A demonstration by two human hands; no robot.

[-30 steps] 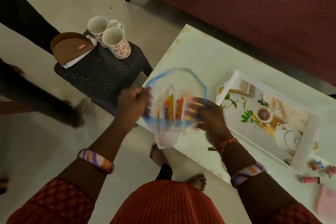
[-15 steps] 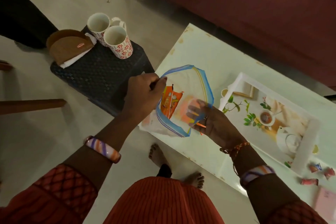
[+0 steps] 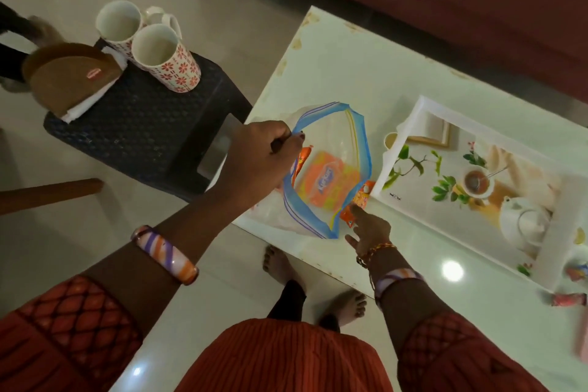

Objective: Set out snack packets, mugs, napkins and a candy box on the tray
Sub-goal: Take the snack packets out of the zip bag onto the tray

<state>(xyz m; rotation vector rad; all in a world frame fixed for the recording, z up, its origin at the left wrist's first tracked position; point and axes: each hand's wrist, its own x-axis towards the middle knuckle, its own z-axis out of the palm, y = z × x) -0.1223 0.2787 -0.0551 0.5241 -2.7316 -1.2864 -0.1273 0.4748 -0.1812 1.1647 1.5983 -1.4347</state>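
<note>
On the dark stool at far left stand two mugs, touching, beside a brown napkin holder with white napkins. Just right of the stool, at the tabletop edge, the left hand pinches the blue rim of a clear zip bag holding an orange snack packet. The right hand grips a second orange packet at its fingertips, outside the bag mouth, near the white tray. Its printed floor lies bare. Small wrapped candies lie at far right.
</note>
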